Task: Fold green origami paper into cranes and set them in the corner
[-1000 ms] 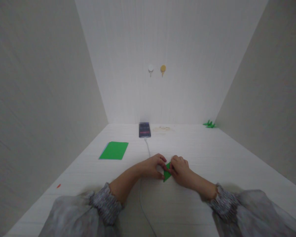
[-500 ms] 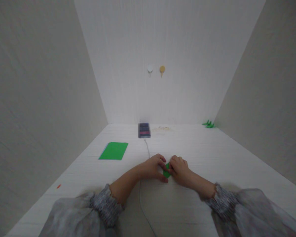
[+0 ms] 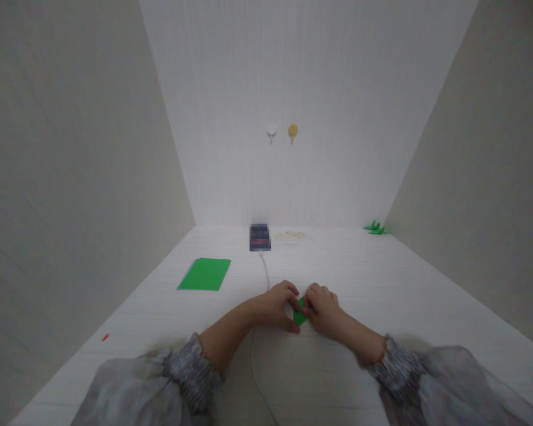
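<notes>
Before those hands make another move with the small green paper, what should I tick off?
1. Right hand on the small green paper: ok, it covers the right side.
2. Left hand at the paper: ok, at its left side; how firmly, cannot tell.
3. Paper's edges lined up: cannot tell, partly covered.
4. White cable clear of the left forearm: not ok, the forearm crosses it.
5. Larger green sheet apart from both hands: ok.

Two hands [image 3: 278, 305] [image 3: 323, 306]; two hooks [image 3: 272, 131] [image 3: 292, 130]
</notes>
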Available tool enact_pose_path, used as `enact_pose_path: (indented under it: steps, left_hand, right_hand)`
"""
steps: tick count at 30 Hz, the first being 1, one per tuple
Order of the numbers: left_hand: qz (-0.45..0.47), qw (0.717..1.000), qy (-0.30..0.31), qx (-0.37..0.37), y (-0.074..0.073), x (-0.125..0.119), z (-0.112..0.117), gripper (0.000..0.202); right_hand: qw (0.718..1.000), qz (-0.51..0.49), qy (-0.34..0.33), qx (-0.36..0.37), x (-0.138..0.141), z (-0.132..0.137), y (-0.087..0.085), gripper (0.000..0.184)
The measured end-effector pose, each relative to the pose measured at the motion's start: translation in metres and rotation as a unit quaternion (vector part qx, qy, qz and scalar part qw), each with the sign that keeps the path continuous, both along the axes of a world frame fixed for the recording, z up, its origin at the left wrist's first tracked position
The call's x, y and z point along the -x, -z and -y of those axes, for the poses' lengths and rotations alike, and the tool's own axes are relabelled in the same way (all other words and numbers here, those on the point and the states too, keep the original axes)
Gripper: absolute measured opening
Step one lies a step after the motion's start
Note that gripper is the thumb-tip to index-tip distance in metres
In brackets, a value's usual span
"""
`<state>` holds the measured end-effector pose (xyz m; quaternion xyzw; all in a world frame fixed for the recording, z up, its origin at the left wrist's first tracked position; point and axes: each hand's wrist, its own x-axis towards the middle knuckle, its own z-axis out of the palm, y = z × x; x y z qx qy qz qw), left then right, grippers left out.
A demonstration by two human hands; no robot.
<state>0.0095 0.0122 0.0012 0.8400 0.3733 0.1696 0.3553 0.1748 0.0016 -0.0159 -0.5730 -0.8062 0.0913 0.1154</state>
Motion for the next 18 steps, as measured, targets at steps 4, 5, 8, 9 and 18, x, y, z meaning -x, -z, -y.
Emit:
enact_pose_path:
  steps: [4, 5, 8, 9, 18]
  left_hand:
    - [-0.008, 1.000, 0.004, -0.002, -0.0002, -0.0001, 0.0003, 0.036]
    - [-0.010, 1.000, 0.005, -0.001, 0.0004, 0.0000, 0.0000, 0.036]
    - [-0.015, 1.000, 0.015, -0.005, 0.0019, 0.0007, -0.0010, 0.037]
    - [-0.017, 1.000, 0.024, -0.008, 0.0019, 0.0013, -0.0014, 0.038]
    - [-0.010, 0.998, 0.054, 0.016, -0.0060, 0.0038, -0.0012, 0.037]
  right_hand:
    - [1.000, -0.014, 0.023, 0.014, 0.0011, -0.0006, -0.0028, 0.007]
    - [0.999, -0.016, 0.029, 0.019, 0.0012, -0.0010, -0.0035, 0.008]
    - [0.999, -0.018, 0.036, 0.029, 0.0009, -0.0025, -0.0049, 0.009]
    - [0.999, -0.019, 0.032, 0.030, 0.0005, -0.0030, -0.0051, 0.008]
    - [0.999, -0.004, 0.025, 0.042, 0.0003, -0.0049, -0.0037, 0.005]
